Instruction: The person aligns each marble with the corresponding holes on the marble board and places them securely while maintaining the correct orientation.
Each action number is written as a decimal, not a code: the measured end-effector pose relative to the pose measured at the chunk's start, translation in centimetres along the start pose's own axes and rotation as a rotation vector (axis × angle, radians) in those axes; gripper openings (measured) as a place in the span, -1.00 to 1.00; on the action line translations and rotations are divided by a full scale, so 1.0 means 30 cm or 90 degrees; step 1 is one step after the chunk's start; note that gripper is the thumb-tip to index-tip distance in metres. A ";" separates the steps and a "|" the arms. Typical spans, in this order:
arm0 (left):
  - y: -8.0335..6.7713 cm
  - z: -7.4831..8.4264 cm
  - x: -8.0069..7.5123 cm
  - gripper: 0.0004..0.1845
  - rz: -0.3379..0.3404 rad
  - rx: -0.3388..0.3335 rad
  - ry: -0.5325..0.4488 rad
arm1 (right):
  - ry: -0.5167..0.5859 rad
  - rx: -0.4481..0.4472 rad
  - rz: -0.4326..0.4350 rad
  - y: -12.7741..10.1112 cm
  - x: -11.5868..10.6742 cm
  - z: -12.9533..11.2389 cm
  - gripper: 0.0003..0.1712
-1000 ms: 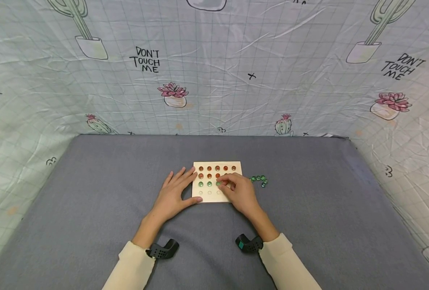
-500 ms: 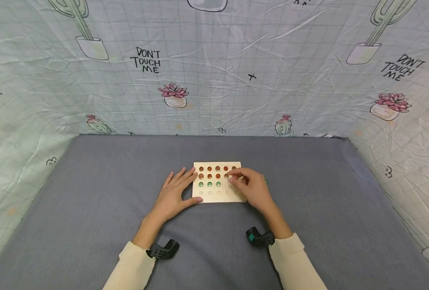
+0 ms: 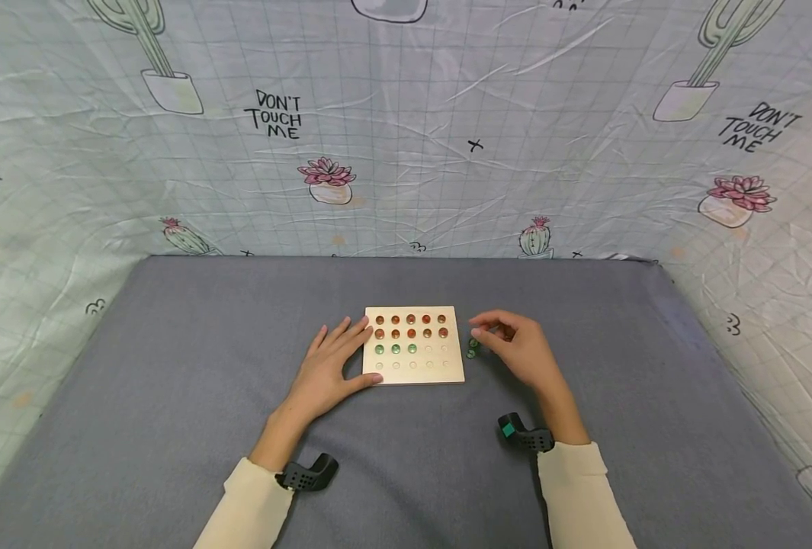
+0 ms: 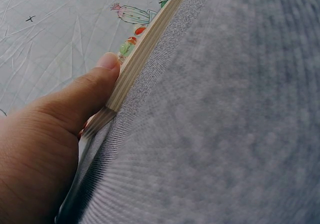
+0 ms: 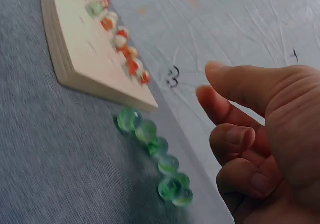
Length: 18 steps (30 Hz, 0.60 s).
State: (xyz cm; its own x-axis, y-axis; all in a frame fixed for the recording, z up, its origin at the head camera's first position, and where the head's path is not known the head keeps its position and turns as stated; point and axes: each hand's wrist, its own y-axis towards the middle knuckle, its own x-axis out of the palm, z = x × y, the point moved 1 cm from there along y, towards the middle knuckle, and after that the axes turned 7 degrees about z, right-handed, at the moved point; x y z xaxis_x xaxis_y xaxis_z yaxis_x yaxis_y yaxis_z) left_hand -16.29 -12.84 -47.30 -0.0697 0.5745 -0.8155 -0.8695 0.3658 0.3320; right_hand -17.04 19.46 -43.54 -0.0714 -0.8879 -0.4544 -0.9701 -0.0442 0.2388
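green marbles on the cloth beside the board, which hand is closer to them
Right. The right hand hovers just over the loose green marbles off the board's right edge, fingers curled, holding nothing. The left hand rests flat against the wooden board at its left edge, across the board from them.

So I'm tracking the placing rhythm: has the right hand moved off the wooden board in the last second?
Yes. The right hand went rightward off the wooden board, toward the green marbles.

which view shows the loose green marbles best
The right wrist view: the green marbles lie in a clear row on the grey cloth beside the wooden board, below the right hand. The head view shows only tiny specks; the left wrist view barely shows them.
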 end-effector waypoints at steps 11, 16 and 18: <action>0.000 -0.003 0.003 -0.13 0.001 -0.001 0.002 | -0.053 0.005 -0.028 -0.010 -0.030 0.036 -0.81; 0.000 -0.004 0.004 -0.12 0.000 -0.005 0.005 | -0.099 -0.023 -0.048 -0.011 -0.023 0.050 -0.85; 0.001 -0.005 0.004 -0.12 -0.001 -0.006 0.004 | -0.103 -0.031 -0.055 -0.011 -0.020 0.057 -0.85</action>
State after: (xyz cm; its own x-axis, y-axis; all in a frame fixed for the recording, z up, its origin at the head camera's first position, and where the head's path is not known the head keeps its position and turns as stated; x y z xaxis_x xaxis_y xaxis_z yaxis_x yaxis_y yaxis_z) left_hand -16.38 -12.86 -47.46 -0.0712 0.5687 -0.8195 -0.8739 0.3606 0.3261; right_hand -17.06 20.79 -44.80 -0.0285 -0.7950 -0.6059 -0.9620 -0.1429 0.2328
